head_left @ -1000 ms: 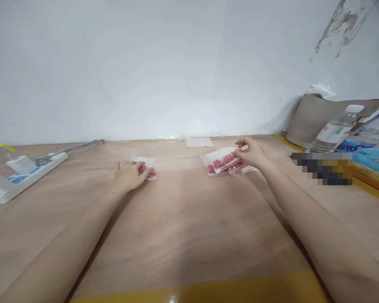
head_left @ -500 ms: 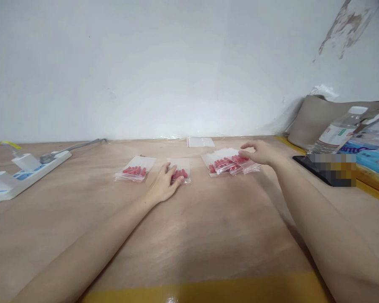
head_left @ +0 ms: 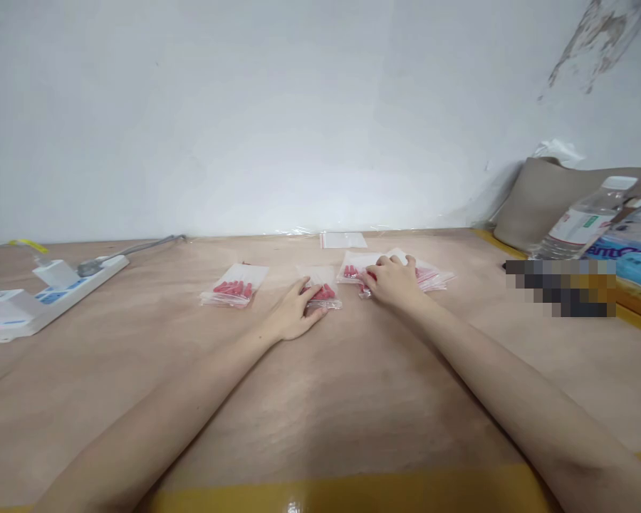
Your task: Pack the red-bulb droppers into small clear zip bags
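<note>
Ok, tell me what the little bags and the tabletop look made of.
The little bags under the left hand and right hand look like thin clear plastic: glossy, with the red pieces showing through. The tabletop looks like pale wood or plywood, faint grain, possibly under a clear film.
</note>
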A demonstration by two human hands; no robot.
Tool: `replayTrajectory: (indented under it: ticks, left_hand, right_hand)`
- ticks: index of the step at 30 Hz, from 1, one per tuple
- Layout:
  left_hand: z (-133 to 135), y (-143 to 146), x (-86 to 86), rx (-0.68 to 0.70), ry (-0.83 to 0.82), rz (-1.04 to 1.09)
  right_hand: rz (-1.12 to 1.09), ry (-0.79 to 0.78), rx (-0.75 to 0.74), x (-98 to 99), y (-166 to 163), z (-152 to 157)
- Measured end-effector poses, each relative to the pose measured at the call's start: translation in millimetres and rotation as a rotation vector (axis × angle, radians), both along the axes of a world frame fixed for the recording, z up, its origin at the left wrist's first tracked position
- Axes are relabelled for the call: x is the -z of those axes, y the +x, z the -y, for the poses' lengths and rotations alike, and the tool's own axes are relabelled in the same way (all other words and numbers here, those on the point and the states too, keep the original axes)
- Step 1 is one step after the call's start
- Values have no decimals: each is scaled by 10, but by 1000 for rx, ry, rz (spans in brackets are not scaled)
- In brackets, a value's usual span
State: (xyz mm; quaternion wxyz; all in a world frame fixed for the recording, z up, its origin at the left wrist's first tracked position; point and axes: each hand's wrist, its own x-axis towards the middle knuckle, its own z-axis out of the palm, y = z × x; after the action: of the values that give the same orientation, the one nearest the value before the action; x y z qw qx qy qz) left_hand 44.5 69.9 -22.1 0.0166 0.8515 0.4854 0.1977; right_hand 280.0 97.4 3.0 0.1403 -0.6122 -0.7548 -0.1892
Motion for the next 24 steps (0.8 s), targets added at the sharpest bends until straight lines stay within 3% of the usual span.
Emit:
replayTrajectory:
  ticks: [4, 8, 10, 12, 17, 20, 24]
  left_hand:
    - [22, -30, 9, -23, 87, 61]
    - [42, -67, -9, 62, 175, 125]
    - [40, -91, -23, 91, 195, 137]
    - [31, -129, -38, 132, 216, 127]
    - [-8, -267, -69, 264, 377, -54]
    - [-44, -312, -62, 285, 421, -125]
    - [-95, -319, -46, 298, 424, -191]
  right_hand:
    - [-7, -47, -26, 57, 25, -22]
    - [-19, -10, 35, 32, 64, -17]
    - [-31, 64, -71, 5, 34, 23]
    - [-66, 96, -271, -12, -35, 80]
    - [-103, 43, -657, 76, -238, 165]
    - [-108, 60, -733, 183, -283, 149]
    - [-178, 68, -719, 271, -288, 125]
